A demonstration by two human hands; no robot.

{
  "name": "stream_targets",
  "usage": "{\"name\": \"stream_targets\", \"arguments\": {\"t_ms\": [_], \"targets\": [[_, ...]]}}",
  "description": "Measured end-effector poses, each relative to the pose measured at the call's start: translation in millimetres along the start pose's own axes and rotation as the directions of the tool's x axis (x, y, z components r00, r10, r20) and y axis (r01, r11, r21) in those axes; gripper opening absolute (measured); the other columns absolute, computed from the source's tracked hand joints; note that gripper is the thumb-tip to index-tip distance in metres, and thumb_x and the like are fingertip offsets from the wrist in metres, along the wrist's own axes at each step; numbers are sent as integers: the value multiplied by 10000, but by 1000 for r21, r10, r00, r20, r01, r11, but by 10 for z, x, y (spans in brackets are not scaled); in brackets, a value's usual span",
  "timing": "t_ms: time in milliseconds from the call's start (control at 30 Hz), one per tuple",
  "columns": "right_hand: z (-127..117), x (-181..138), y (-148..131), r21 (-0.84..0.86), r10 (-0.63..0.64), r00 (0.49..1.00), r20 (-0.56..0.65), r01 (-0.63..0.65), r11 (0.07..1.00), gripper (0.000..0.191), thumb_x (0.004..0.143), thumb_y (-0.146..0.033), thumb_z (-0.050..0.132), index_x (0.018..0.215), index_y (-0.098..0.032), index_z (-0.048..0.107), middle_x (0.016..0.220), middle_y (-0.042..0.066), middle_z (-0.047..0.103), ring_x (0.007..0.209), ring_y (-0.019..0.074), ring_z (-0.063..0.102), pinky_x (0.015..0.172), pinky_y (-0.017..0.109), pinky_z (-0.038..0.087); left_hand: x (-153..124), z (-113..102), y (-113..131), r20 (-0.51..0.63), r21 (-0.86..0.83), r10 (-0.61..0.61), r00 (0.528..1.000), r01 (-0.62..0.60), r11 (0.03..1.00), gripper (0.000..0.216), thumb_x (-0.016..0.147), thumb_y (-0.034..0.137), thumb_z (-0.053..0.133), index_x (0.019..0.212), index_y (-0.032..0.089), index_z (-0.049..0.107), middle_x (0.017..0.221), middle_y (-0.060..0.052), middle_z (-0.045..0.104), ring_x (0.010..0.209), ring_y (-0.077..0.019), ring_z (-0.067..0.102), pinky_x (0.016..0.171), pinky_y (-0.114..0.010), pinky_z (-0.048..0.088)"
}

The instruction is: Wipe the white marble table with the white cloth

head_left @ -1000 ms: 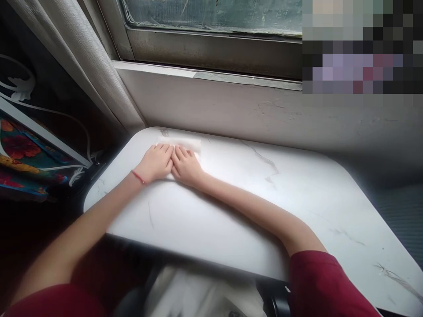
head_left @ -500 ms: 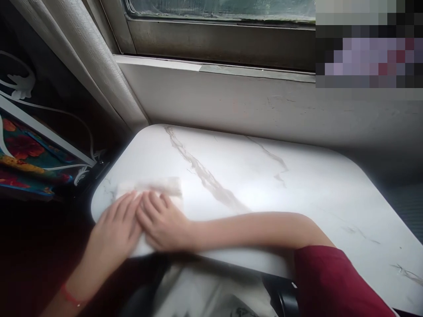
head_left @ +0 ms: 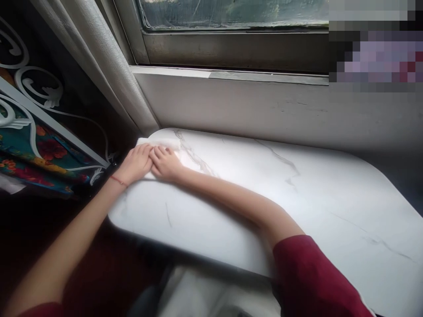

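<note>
A folded white cloth (head_left: 157, 142) lies at the far left corner of a white marble-patterned table (head_left: 264, 198). My left hand (head_left: 135, 164) and my right hand (head_left: 165, 164) lie side by side on it, fingers stretched flat and pressing down. A thin red band circles my left wrist. Most of the cloth is hidden under my palms.
A wall and a window sill (head_left: 231, 75) run along the table's far side. A grey curtain (head_left: 99, 57) hangs at the left corner. Left of the table stands a white scrollwork frame (head_left: 39, 92) with a bright flowered fabric (head_left: 36, 158) behind it.
Both hands have pushed the cloth from the table's near left edge back to the far left corner. One second ago they were also far from me, slightly more to the right.
</note>
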State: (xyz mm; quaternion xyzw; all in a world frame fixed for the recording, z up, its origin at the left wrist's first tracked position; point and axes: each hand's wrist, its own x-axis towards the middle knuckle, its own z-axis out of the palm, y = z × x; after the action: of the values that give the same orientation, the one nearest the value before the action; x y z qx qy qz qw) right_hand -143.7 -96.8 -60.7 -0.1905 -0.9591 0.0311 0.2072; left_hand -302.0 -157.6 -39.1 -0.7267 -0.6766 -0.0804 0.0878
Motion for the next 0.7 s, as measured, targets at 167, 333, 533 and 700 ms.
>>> {"name": "stream_targets", "arguments": {"t_ms": [167,333,533,700], "targets": [[-152,-42,679,-67,151,988,29,-149,987,498,1037,-293,390,1438,-17,495,1513,247,516,1394,361,443,1138,497,322,799,247,278,-10,-64,4,1000,-4,998,517,944,241,335,1389,60,527,1497,-223,532,1415,-329,468,1208,-495,340],[-267,-139,1112,-148,235,971,42,-227,963,514,1067,-345,350,1517,-114,438,1562,193,482,1395,301,460,1125,450,327,1218,412,548,-52,-117,-18,998,12,993,523,963,244,321,1401,48,530,1497,-237,528,1412,-354,457,1183,-515,333],[-275,-136,1245,-164,248,967,53,-236,958,513,1065,-324,321,1526,-128,432,1565,189,475,1415,288,439,1123,442,333,1326,436,634,-76,-143,-68,995,57,988,506,963,226,323,1387,68,550,1479,-225,547,1395,-346,472,1170,-510,343],[-305,-177,1157,-128,266,963,42,-259,957,537,1043,-268,324,1535,-83,435,1558,210,478,1404,310,437,1129,457,327,1255,354,714,-42,-127,-91,995,85,988,527,971,216,310,1413,43,540,1493,-221,528,1384,-349,468,1178,-485,334]]}}
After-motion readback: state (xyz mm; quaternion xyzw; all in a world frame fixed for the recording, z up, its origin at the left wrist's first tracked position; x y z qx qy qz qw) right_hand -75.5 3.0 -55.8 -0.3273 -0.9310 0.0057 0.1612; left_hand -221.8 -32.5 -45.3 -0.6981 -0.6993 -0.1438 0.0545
